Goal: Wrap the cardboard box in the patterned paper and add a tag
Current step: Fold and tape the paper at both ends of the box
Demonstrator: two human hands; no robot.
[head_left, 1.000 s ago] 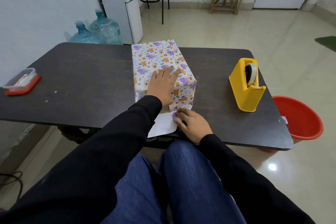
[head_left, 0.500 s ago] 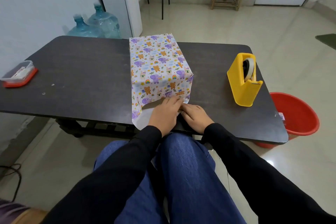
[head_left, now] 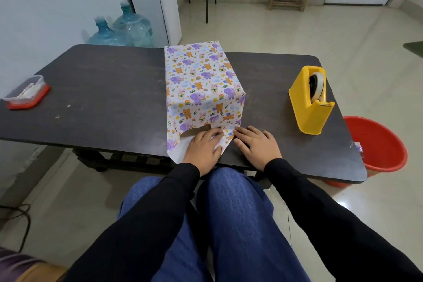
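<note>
Head view: paper flap [head_left: 179, 151] under left fingers [head_left: 211, 135], perhaps creased.

Patterned paper [head_left: 199, 80]: white ground scattered with purple elephants, orange bears, small rainbows, yellow stars and green sprigs; plain white on the turned-out underside at its near edge. Beneath the paper, dark brown, almost black desk [head_left: 103, 98] with pale scuffs. Right of the paper, bright yellow tape dispenser [head_left: 309, 110] with a whitish roll; farther right, red bucket [head_left: 377, 144]. Far left of the paper, clear tub [head_left: 25, 92] on an orange-red base. Behind the paper, translucent blue-green water bottles [head_left: 123, 30]. Nearer than the paper, black sleeves [head_left: 297, 181] and blue trousers [head_left: 229, 213].
</note>
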